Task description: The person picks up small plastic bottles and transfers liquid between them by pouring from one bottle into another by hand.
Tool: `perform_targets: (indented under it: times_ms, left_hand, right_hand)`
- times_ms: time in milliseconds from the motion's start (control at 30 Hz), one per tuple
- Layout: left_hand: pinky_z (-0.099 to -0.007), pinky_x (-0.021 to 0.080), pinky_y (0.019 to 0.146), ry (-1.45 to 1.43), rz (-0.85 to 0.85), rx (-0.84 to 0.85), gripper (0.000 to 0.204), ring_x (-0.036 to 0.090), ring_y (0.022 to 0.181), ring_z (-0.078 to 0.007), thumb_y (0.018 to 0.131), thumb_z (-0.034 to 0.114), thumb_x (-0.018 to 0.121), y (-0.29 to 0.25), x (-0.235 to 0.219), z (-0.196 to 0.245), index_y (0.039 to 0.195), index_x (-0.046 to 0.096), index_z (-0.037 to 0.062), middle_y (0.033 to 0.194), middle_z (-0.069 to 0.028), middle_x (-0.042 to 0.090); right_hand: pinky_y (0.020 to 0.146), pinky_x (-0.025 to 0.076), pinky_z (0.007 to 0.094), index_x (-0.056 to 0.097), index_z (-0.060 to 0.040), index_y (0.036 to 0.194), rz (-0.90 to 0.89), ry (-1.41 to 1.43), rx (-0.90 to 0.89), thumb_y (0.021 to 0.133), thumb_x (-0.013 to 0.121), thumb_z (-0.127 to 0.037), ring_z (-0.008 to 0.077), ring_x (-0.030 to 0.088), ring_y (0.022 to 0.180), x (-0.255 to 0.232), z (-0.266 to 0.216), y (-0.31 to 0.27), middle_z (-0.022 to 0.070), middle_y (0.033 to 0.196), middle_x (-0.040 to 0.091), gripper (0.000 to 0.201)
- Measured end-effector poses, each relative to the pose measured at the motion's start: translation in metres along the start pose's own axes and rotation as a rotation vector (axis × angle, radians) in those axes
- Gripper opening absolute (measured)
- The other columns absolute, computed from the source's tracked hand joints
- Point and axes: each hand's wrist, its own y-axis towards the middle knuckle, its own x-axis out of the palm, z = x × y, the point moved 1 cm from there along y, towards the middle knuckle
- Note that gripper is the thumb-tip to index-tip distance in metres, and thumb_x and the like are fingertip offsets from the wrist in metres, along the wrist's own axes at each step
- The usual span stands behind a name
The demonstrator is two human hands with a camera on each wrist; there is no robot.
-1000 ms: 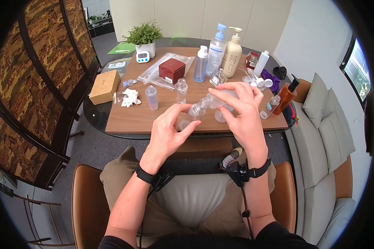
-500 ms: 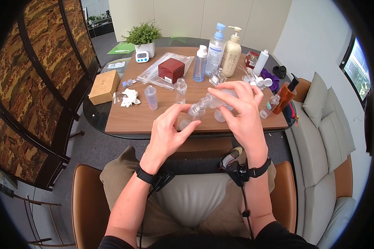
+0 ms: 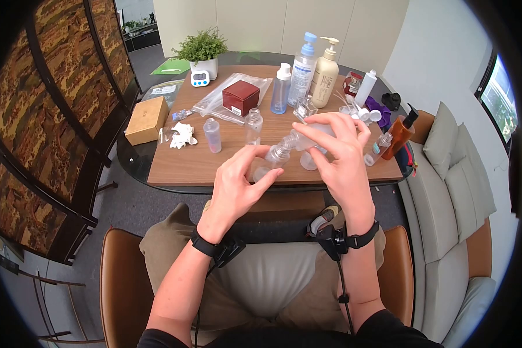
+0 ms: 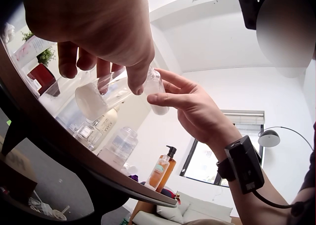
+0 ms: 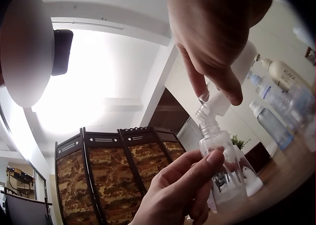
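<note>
My left hand (image 3: 235, 182) grips a clear, open-necked plastic bottle (image 5: 228, 178) around its body, between thumb and fingers. The bottle leans to the right above the table's near edge. In my right hand (image 3: 342, 153) a smaller translucent bottle (image 5: 218, 103) is pinched between thumb and fingers, tipped so that its threaded neck points down to the left. The two bottle mouths meet, as the right wrist view shows. From the left wrist view, the frosted base of the left-hand bottle (image 4: 91, 101) faces the camera. The fingers hide part of both bottles.
Just beyond the hands stand an uncapped clear bottle (image 3: 253, 126) and a small capped bottle (image 3: 212, 137). Crumpled tissue (image 3: 182, 136) lies to the left; a dark red box (image 3: 240, 97) sits farther back. Tall pump bottles (image 3: 325, 78) stand behind, an amber pump bottle (image 3: 399, 136) at right.
</note>
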Motion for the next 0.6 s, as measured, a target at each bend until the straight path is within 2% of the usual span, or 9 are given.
perform_targets:
  times_ms: [300,467,600]
  left_hand:
    - [-0.0323,0.03,0.056,-0.01,-0.007,-0.008,0.041,0.035,0.061,-0.0095,0.089,0.023,0.095,-0.0013,0.0022,-0.0022,0.121,0.078,0.005,0.072,0.0016,0.044]
    - [-0.0299,0.026,0.056,-0.082,-0.049,-0.084,0.04,0.033,0.062,-0.0058,0.091,0.025,0.095,-0.0021,0.0035,-0.0009,0.122,0.079,0.0062,0.069,0.0059,0.038]
    - [-0.0296,0.025,0.056,-0.101,-0.068,-0.111,0.04,0.032,0.062,-0.0051,0.092,0.025,0.095,-0.0021,0.0043,-0.0001,0.123,0.079,0.0062,0.069,0.0067,0.038]
  right_hand:
    - [0.123,0.029,0.0511,0.086,-0.0161,0.125,0.01,-0.014,-0.016,0.086,0.078,0.004,0.0248,0.064,0.13,0.0009,0.0013,0.0001,0.0034,0.127,0.074,0.044]
    - [0.124,0.028,0.0515,0.086,-0.0161,0.125,0.018,-0.009,-0.02,0.087,0.077,0.004,0.0245,0.064,0.13,0.0001,0.0016,0.0005,0.0036,0.127,0.074,0.044]
    - [0.124,0.028,0.0518,0.086,-0.016,0.125,0.02,-0.005,-0.019,0.087,0.077,0.004,0.0246,0.064,0.13,-0.0007,0.0013,0.0007,0.0038,0.127,0.074,0.044]
